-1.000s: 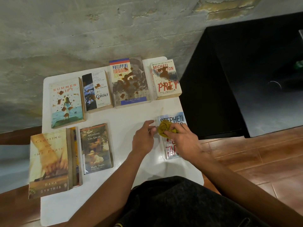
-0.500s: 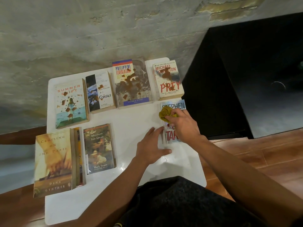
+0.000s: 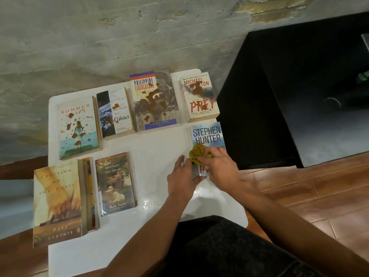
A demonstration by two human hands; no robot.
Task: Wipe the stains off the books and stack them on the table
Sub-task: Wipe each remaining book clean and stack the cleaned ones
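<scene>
Table (image 3: 155,152): white top carries your books, four stained ones along its far edge.
Stephen Hunter book (image 3: 207,134): flat at the right edge, likely for wiping.
Left hand (image 3: 182,179): fingers relaxed, touching the book's left side, seemingly to steady it.
Right hand (image 3: 221,168): curled, pinching the cloth.
Cloth (image 3: 197,152): bunched, pressed on the cover.

the stephen hunter book (image 3: 207,134) lies flat at my table's (image 3: 159,152) right edge, face up, a crumpled mustard cloth (image 3: 197,152) on its cover. beyond it, prey (image 3: 199,96), the philippine legislature book (image 3: 155,100), contact (image 3: 116,113) and summer shift (image 3: 77,126) lie face up, spotted with brown stains.
</scene>
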